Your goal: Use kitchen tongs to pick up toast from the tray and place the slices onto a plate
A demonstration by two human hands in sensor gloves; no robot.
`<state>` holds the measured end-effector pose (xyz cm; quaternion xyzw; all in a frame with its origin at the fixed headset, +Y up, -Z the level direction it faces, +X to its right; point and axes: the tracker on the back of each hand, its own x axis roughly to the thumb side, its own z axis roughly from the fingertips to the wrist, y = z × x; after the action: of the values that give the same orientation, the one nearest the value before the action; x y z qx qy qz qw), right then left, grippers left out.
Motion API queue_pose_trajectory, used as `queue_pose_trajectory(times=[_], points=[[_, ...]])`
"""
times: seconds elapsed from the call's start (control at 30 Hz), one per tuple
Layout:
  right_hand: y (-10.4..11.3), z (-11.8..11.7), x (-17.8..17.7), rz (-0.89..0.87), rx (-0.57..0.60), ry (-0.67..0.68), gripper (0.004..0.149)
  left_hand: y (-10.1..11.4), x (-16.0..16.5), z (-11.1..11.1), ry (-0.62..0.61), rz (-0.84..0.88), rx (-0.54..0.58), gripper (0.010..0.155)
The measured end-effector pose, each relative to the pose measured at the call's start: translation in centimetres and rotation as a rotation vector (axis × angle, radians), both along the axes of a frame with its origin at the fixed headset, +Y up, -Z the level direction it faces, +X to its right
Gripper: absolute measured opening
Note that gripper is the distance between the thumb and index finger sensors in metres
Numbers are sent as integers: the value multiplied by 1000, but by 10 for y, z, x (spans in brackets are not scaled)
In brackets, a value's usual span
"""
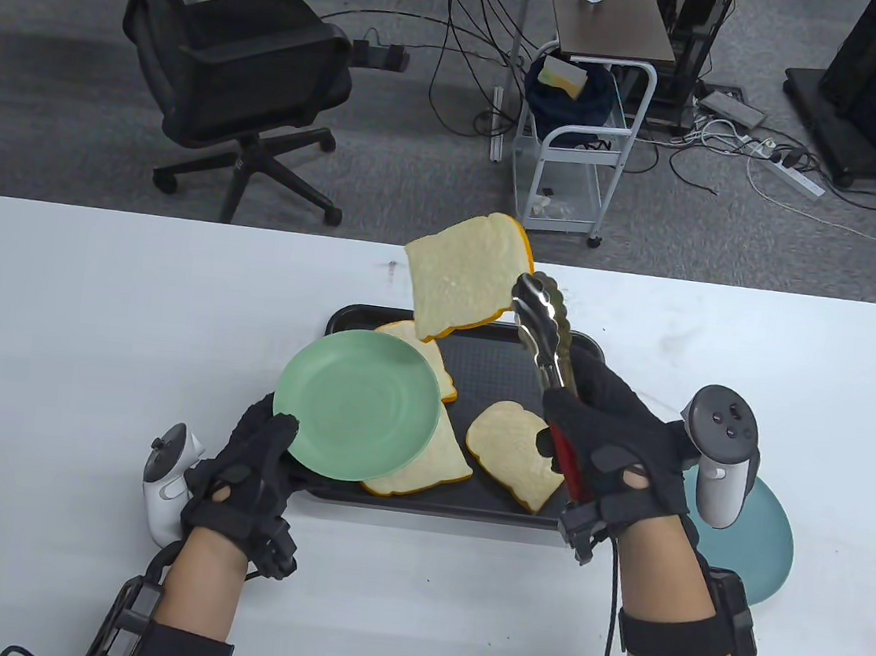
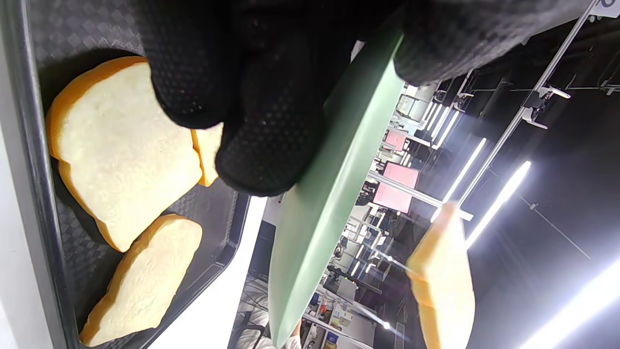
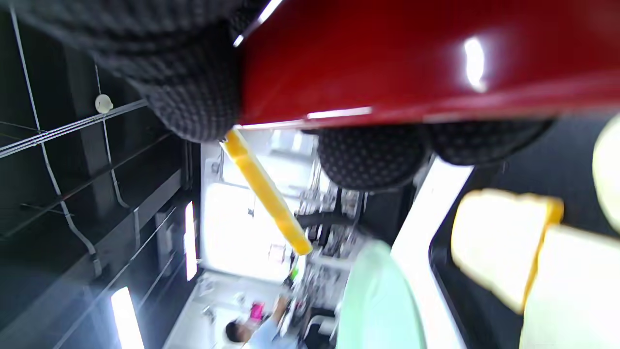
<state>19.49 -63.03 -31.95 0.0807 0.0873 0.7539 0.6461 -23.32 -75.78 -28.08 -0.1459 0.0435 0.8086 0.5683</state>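
Note:
My right hand (image 1: 599, 441) grips red-handled metal tongs (image 1: 544, 328), whose tips pinch one edge of a toast slice (image 1: 464, 276) held high above the far side of the black tray (image 1: 498, 351). The same slice shows edge-on as a yellow crust (image 3: 266, 191) and hangs at the lower right of the left wrist view (image 2: 443, 276). My left hand (image 1: 253, 457) holds a green plate (image 1: 358, 406) by its near rim, tilted above the tray's left part. Three more slices lie on the tray: one (image 1: 515, 451) in the middle, two partly hidden under the plate (image 1: 426, 465).
A blue plate (image 1: 765, 539) lies on the white table (image 1: 91, 320) to the right of the tray, partly behind my right wrist tracker. Beyond the table stand an office chair (image 1: 230, 75) and a white cart (image 1: 588, 124).

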Motion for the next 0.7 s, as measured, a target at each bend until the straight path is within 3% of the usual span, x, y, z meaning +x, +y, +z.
queue_pose_trajectory(times=[0.1,0.27,0.4,0.7], points=[[-37,3,-12,-47,-124,131,62,1,3,0,-15,5,9,64],[-82,8,-23,-17,-219,176,62,-2,7,-1,-31,2,2,64],[-88,12,-26,78,-222,199,62,-6,7,-2,-32,14,-6,64],[-91,17,-23,75,-184,219,68,-8,5,0,-16,12,-4,64]])
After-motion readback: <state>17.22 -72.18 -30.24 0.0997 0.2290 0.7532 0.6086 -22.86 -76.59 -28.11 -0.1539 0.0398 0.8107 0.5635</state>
